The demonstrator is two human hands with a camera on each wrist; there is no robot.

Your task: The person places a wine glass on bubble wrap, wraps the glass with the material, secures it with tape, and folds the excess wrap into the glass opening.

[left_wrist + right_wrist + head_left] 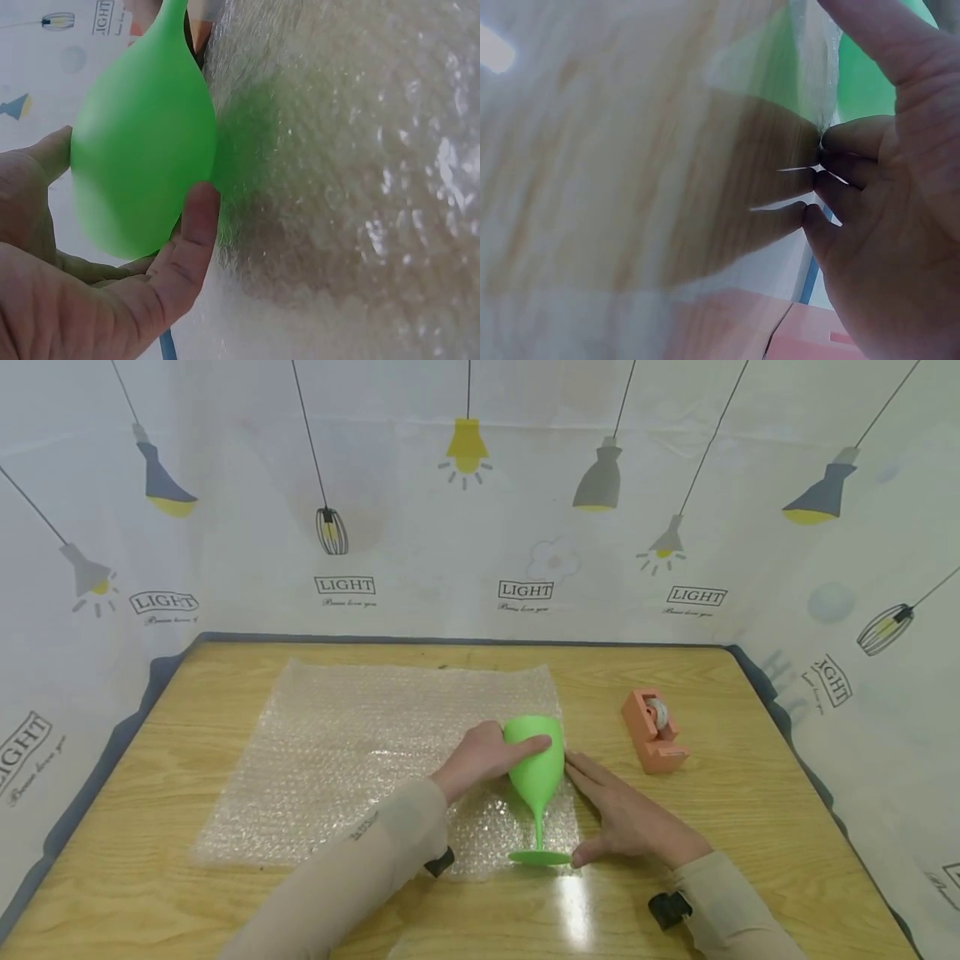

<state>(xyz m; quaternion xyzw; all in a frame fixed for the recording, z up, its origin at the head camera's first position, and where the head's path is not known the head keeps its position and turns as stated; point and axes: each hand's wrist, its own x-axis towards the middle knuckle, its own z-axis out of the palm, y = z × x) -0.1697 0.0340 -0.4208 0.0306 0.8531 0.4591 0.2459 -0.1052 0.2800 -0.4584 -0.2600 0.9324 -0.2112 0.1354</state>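
Note:
A bright green plastic goblet (537, 768) lies on its side at the right part of a sheet of bubble wrap (337, 752), its bowl pointing away and its round foot towards the person. My left hand (487, 756) grips the bowl, thumb over the top and fingers around the far side. In the left wrist view, the bowl (142, 142) sits close against the wrap, between thumb and fingers. My right hand (630, 814) has its fingers extended, fingertips right at the wrap's right edge beside the bowl. Its thumb is by the goblet's foot.
A coral-pink tape dispenser (652, 731) with a roll of tape stands to the right, beyond my right hand. The wooden table (750, 827) is bordered at the back and sides by a white cloth (420, 543) printed with lamps.

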